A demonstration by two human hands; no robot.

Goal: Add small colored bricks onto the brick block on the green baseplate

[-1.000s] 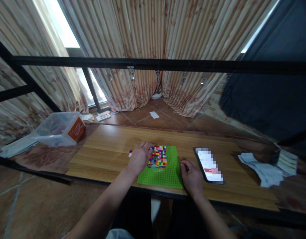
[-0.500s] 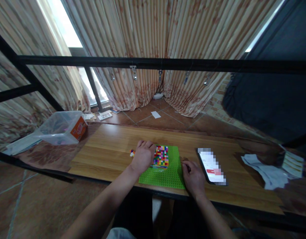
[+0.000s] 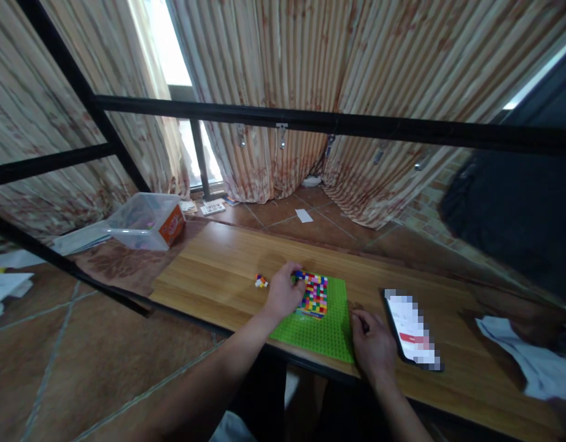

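Observation:
A block of small multicoloured building bricks (image 3: 316, 296) stands on a green studded baseplate (image 3: 326, 341). At the block's far left corner is my left hand (image 3: 283, 294), thumb and forefinger pinched together over it. Some blue shows at those fingertips, but whether it is a held brick or part of the block I cannot tell. My right hand (image 3: 374, 347) rests with curled fingers against the baseplate's right edge, and nothing shows in it. A little pile of loose bricks (image 3: 261, 281) lies left of my left hand.
To the right of my right hand lies a phone (image 3: 412, 331) with a lit screen. Crumpled paper (image 3: 527, 356) is on the right of the wooden table (image 3: 209, 264). A clear plastic bin (image 3: 140, 224) sits beyond its left end. A black metal rail (image 3: 301, 118) crosses ahead.
The view has turned to the left, so everything sits further right. My left hand's fingers have gone to the block's far left corner, uncovering the loose bricks. My right hand stays by the baseplate.

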